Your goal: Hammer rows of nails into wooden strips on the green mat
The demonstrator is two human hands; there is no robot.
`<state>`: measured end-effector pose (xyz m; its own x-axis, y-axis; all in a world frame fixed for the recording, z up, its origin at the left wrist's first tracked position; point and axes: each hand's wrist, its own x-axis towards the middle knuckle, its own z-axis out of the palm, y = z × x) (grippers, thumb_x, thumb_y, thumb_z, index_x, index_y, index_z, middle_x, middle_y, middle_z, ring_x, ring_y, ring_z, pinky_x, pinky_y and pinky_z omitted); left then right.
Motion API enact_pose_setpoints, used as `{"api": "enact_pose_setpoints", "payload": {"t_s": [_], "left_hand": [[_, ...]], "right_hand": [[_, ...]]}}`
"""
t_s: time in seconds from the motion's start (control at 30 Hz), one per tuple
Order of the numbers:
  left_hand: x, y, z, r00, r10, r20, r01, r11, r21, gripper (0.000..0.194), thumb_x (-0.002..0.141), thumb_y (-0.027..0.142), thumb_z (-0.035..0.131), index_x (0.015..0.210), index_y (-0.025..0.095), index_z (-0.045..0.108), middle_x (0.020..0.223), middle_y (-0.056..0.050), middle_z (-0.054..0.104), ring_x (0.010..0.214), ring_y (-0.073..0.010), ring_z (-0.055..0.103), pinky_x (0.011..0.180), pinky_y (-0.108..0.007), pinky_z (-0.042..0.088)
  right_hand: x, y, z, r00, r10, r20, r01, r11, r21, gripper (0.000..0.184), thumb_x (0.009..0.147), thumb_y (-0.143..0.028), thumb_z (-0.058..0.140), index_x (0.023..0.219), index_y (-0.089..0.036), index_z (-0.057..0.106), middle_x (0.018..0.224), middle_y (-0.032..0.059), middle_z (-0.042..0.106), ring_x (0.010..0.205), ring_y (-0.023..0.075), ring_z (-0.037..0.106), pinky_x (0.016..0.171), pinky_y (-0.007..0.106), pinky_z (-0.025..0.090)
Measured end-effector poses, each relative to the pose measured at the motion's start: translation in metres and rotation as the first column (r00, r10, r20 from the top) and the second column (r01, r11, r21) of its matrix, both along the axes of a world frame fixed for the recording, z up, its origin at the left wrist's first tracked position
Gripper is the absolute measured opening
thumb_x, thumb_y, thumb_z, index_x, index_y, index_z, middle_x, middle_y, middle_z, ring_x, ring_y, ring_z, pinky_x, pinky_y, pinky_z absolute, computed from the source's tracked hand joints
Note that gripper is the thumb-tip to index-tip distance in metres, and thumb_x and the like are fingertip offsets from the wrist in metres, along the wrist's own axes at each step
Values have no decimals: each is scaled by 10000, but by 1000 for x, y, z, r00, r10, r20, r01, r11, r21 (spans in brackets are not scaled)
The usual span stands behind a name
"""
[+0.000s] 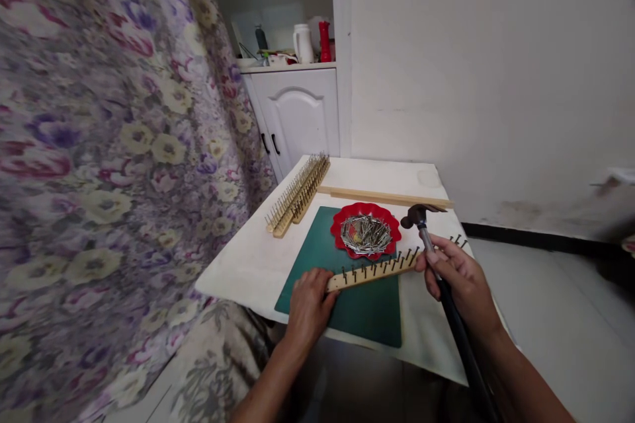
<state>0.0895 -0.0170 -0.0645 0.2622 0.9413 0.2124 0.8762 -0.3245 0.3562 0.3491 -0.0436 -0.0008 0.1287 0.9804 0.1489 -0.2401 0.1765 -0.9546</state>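
My left hand point(308, 301) grips the near left end of a narrow wooden strip point(384, 269), which has a row of nails standing up along it. In my right hand point(459, 284) is a claw hammer point(421, 221), held up near its neck with the head raised and the black handle slanting down toward me. The fingers of that hand are also by the strip's right part, hiding some of it; whether they touch it I cannot tell. Just beyond the strip sits a red scalloped dish point(337, 228) full of loose nails point(370, 234).
A green cutting mat point(317, 244) lies under the strip and dish on the white table point(238, 271). Nail-studded strips point(300, 195) lie at the back left, and plain wooden strips point(391, 197) lie across the back. A floral curtain point(114, 165) hangs at the left; a white cabinet point(300, 112) stands behind.
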Motion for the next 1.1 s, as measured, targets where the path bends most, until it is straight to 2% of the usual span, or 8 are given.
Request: {"api": "enact_pose_setpoints", "payload": {"t_s": [0.2,0.4,0.5,0.6,0.73,0.87,0.97,1.1], "left_hand": [[-2,2,2,999,-27,-17,27,1000,1,318,786,264,602,1099,220,566,1054,-71,609,963,-242,543,822,-367,386],[-13,8,4,996,-82,33,82,997,-1,353,762,320,628,1096,218,575,1044,-80,624,963,-259,566,824,-386,420],[-20,12,13,988,-107,115,109,994,-12,292,787,348,598,1048,218,598,1015,-74,631,942,-239,584,818,-356,443],[-17,23,28,969,-128,210,136,990,-24,192,856,320,499,952,205,618,934,-60,637,890,-203,596,783,-308,456],[8,57,43,936,-243,253,242,970,35,184,875,233,450,918,200,626,912,-42,634,866,-174,589,772,-276,446],[45,103,43,897,-396,198,397,917,34,161,824,155,502,883,189,648,896,-36,638,845,-161,582,775,-260,440],[68,130,40,902,-416,117,419,908,0,188,792,110,516,878,193,661,900,-35,646,850,-163,580,784,-263,436],[87,146,36,919,-393,-15,392,918,-53,166,802,145,514,845,193,666,893,-40,653,838,-171,584,767,-267,431]], "right_hand": [[-2,1,-1,1000,2,-1,-2,1000,-12,336,816,-323,607,1110,-170,546,683,-8,619,365,65,423,365,204,311],[-3,4,-2,1000,1,0,-1,1000,-16,341,816,-355,605,1096,-171,543,657,-11,604,362,84,413,361,219,293],[-3,6,-3,1000,-2,-8,2,1000,-11,337,826,-347,595,1104,-166,537,669,-8,604,366,81,416,368,218,296],[-3,8,-5,1000,-5,-14,5,1000,-12,339,825,-343,595,1105,-161,536,668,-9,607,362,76,418,368,212,298],[-4,9,-6,1000,-10,-25,10,1000,-24,345,814,-353,604,1094,-160,540,670,-6,618,358,75,421,361,209,292],[-5,10,-7,1000,2,-18,-2,999,-33,358,816,-359,603,1107,-162,536,676,-5,625,359,76,427,362,211,303],[-6,10,-6,1000,-3,-22,2,999,-43,377,813,-362,606,1119,-155,532,676,-2,632,357,74,431,353,209,310],[-7,11,-5,1000,-5,-30,4,999,-47,391,802,-377,610,1115,-153,543,685,6,643,352,70,436,346,204,319]]}}
